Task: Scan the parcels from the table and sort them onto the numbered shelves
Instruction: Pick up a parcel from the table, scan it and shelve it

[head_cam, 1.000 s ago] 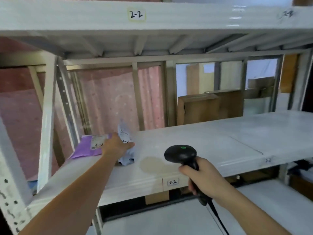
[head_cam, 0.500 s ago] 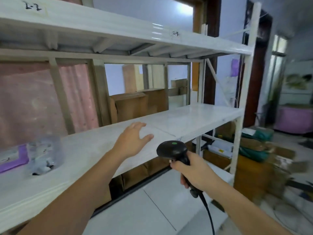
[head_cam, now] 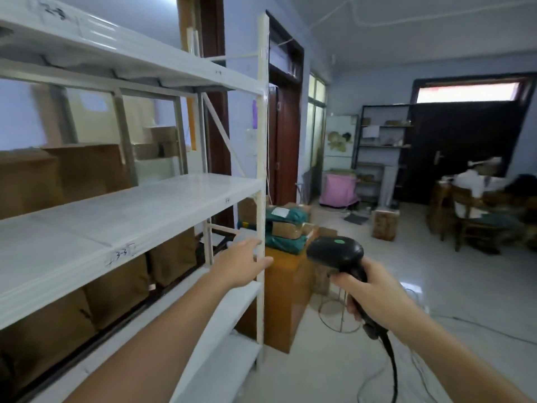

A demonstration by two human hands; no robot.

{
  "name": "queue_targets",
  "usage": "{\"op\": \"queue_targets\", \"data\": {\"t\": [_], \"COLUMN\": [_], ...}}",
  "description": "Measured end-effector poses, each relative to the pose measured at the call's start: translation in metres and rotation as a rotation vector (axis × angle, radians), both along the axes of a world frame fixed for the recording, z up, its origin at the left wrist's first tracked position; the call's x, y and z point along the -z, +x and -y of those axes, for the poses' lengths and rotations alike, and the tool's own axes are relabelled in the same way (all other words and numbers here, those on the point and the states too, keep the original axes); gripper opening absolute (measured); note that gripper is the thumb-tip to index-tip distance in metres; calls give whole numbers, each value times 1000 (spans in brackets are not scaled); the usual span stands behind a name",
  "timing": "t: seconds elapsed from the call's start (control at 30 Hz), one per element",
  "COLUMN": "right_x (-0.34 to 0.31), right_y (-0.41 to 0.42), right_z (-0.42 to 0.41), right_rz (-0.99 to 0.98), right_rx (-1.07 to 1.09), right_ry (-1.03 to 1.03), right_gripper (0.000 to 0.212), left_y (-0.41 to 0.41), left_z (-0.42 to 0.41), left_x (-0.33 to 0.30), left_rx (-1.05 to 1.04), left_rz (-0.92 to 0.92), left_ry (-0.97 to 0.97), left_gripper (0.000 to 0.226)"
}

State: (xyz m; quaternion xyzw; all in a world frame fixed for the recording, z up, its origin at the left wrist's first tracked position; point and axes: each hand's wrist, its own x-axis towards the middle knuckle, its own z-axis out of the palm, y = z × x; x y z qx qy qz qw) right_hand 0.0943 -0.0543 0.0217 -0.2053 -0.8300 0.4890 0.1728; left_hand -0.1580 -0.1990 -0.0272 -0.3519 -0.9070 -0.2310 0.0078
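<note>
The white numbered shelf unit (head_cam: 162, 205) fills the left of the view; its middle board carries a handwritten label 3-3 (head_cam: 122, 253). My left hand (head_cam: 239, 264) is empty, fingers spread, in the air in front of the unit's right post. My right hand (head_cam: 367, 292) grips a black handheld barcode scanner (head_cam: 337, 253) with a green light on top; its cable hangs down. Beyond the post, a wooden table (head_cam: 286, 289) holds a pile of green and brown parcels (head_cam: 286, 228).
Brown cardboard boxes (head_cam: 116, 289) stand behind the lower shelves. A wire stand (head_cam: 340, 312) and loose cables lie on the tiled floor. A carton (head_cam: 385, 223), a pink-covered object (head_cam: 338, 189), a dark door (head_cam: 459, 152) and a seated person (head_cam: 476, 187) are farther right.
The view has swung right, away from the shelf with the purple and clear parcels, which are out of sight. My left hand let go of the parcel and moved right, empty. The scanner stays gripped.
</note>
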Motion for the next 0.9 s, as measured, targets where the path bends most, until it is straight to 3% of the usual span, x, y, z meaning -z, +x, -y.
{"op": "queue_targets", "data": {"t": [0.23, 0.9], "right_x": [22, 61], "right_y": [-26, -252], "right_z": [-51, -175], "right_rz": [21, 39], "right_rx": [94, 192], "right_ry": [-2, -40], "right_gripper": [5, 4], "left_y": [-46, -277], "left_z": [-64, -233], "left_x": [39, 80], "left_rx": [41, 158], "left_rz": [37, 64], "left_ry": [-90, -179], "left_gripper": [75, 73]}}
